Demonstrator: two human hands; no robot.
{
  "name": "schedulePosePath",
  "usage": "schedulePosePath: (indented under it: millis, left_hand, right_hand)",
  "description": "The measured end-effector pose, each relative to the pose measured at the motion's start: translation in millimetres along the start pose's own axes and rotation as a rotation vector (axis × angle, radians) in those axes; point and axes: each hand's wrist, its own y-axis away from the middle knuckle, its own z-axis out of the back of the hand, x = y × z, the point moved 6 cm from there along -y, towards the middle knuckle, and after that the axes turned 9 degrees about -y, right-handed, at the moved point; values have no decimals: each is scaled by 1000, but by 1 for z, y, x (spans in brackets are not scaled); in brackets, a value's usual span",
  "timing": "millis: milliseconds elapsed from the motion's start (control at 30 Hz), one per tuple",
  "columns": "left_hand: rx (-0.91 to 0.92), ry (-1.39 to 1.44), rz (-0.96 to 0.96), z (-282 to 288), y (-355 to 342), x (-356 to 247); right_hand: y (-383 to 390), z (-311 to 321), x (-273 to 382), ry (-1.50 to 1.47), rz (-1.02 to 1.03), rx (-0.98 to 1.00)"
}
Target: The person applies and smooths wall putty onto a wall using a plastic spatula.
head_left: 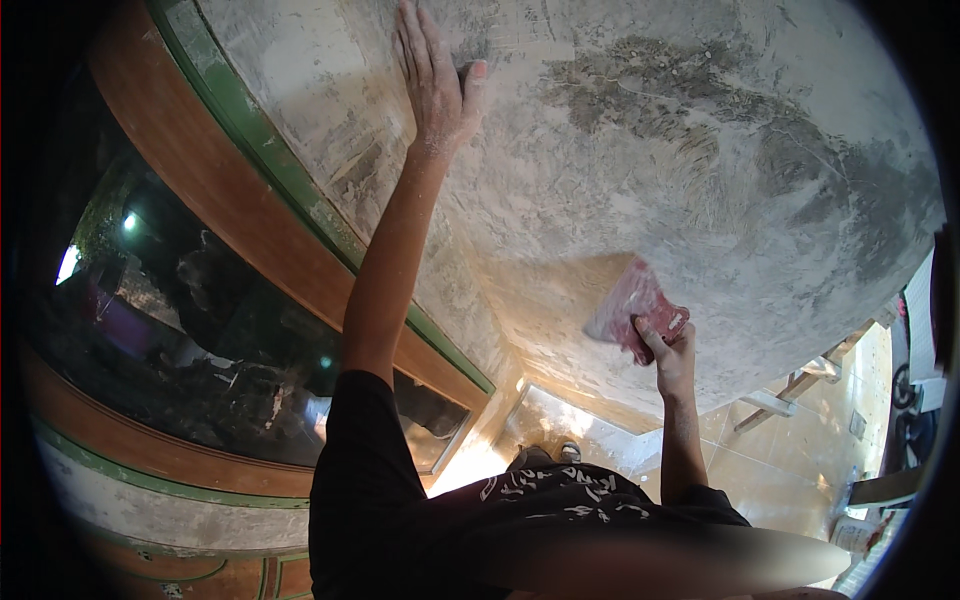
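A wall (600,160) with patchy grey and white plaster rises in front of me. High on it, near the green-edged frame, my left hand (440,95) lies against the surface, fingers stretched out and thumb apart. Lower and to the right, my right hand (674,355) grips a red plastic putty spreader (645,300), thumb pressed on its near face. Whitish smears cover the spreader's broad blade, which is close to the wall; I cannot tell whether its edge touches. Pale dust coats both hands.
A wooden window frame (230,180) with green trim (215,85) and dark reflecting glass (190,330) runs along the left. Below are the tiled floor (735,450) and my feet (570,452). A wooden trestle (780,400) stands at the right, with a pale bucket (852,533) near the lower right.
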Motion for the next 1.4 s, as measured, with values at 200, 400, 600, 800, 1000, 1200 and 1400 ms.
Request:
schedulePosePath:
  millis: [200,400,600,800,1000,1200,1400]
  left_hand:
    - [-114,579,501,27,56,-60]
    - [410,1141,715,57,99,-119]
    - [451,1021,941,55,76,-100]
    - [323,1015,862,47,54,-63]
    - [392,1064,1002,30,41,-48]
    - [378,1240,1062,17,43,-53]
    - [350,1260,1117,16,39,-47]
  right_hand:
    - [-26,-58,65,-136,329,-93]
    - [-53,-119,96,-174,572,-23]
    - [-71,-153,122,-192,475,126]
    - [-88,-161,146,48,516,180]
    - [-94,-168,166,388,572,83]
    - [-88,-174,176,556,648,-8]
    - [-90,-181,178,503,641,-52]
